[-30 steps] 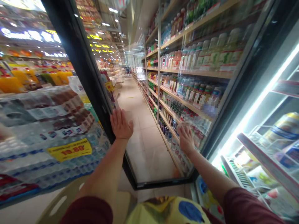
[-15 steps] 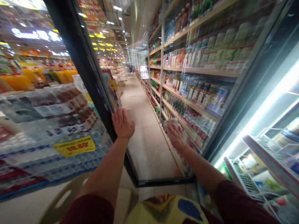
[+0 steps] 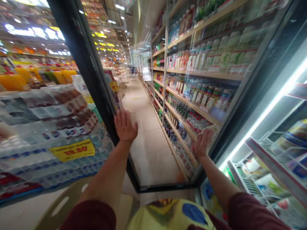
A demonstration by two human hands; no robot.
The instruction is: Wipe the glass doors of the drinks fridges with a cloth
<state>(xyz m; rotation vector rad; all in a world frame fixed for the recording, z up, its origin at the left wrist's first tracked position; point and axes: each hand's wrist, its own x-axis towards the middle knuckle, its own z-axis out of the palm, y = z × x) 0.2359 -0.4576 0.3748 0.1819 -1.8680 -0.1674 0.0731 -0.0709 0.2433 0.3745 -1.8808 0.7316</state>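
Observation:
A glass cooler door [image 3: 151,166] with a dark frame [image 3: 92,68] stands open in front of me. My left hand [image 3: 126,126] lies flat on the glass along the left edge of that frame, its fingers stretched out. Toward the door's right side, my right hand [image 3: 203,143] presses a pale, crumpled cloth [image 3: 210,130] against the pane. The fingers cover part of the cloth, so its full shape is hidden. Below my arms, the yellow apron [image 3: 153,215] I wear shows at the bottom.
Lit cooler shelves [image 3: 268,163] with packaged goods stand close on the right. Through the glass I see shelves of bottles [image 3: 206,95] and a tiled aisle [image 3: 146,127]. Stacked bottle packs with a yellow price sign [image 3: 73,150] are on the left, above a beige chair [image 3: 55,207].
My right hand has slid to the right with the cloth, toward the door's right edge. My left hand keeps its place on the frame. The view has shifted slightly.

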